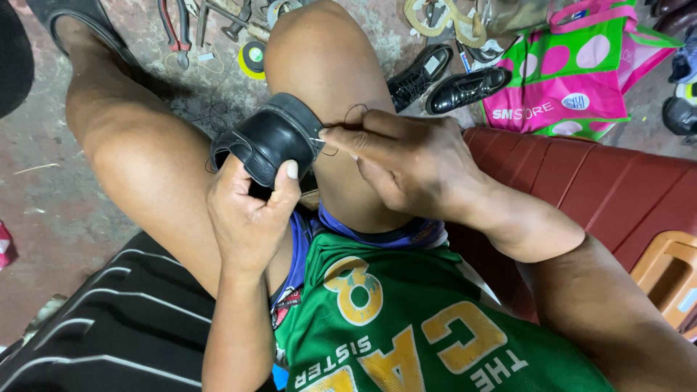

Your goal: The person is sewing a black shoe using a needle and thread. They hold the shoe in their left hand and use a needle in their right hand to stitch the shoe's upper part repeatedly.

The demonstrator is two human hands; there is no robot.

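The left hand (247, 210) is closed around a black shoe (267, 138), thumb pressed on its sole, and holds it between the bare knees. At the shoe's edge the right hand (406, 163) pinches a needle (318, 140) with dark thread (348, 116). Further right, a pair of black shoes (446, 78) and a pink-green bag (573, 76) lie on the floor (43, 196).

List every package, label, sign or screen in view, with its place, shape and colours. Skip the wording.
Shopping bag: upper right on the floor beside the pair of black shoes; boxy, pink and green with large pale dots and white lettering.
Tape roll: top centre on the floor; round, yellow rim, green centre label.
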